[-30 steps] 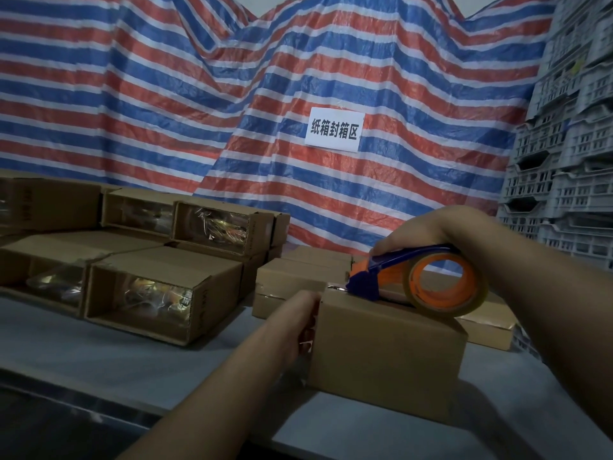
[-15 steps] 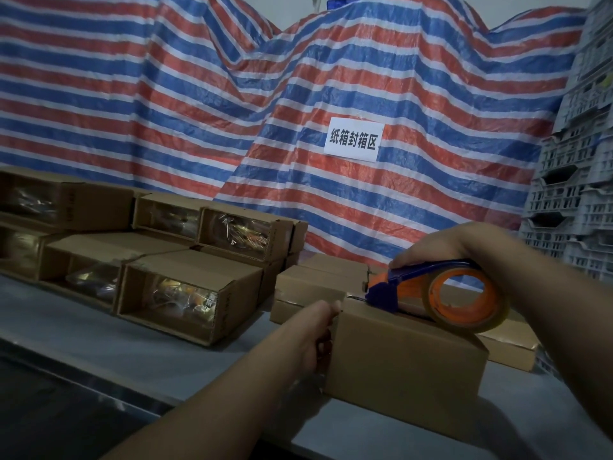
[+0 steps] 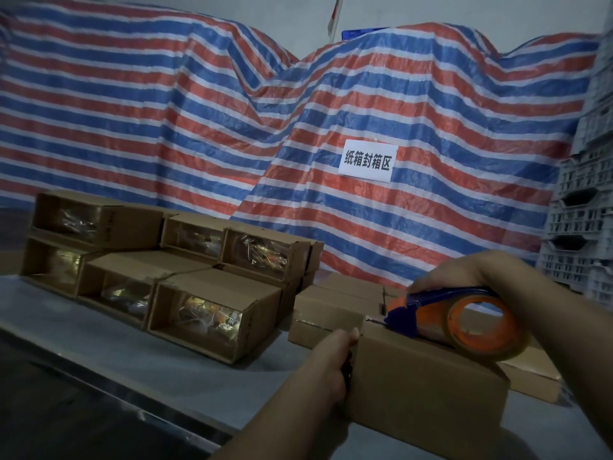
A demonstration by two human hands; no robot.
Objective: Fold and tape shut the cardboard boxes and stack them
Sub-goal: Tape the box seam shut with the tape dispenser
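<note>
Left hand point(image 3: 326, 363) fingers hidden behind the box point(image 3: 428, 390) end. Right hand point(image 3: 464, 277) fingers tucked under the tape dispenser point(image 3: 457, 323) handle. White crates point(image 3: 583, 227) cut off at right edge. Contents of stacked boxes point(image 3: 195, 313) too blurred to tell.

there is one view only, from a wide-angle camera on the person's head. it looks forward and slightly down across the desk point(image 3: 109, 330) toward a striped tarp point(image 3: 199, 127) hung as a backdrop, with a white sign point(image 3: 367, 160) right of centre. the forearms come in from the bottom edge, so the hands and the box point(image 3: 428, 383) under them sit closest, low and right in frame. straight lines bow near the edges. no second view shares the scene.
</note>
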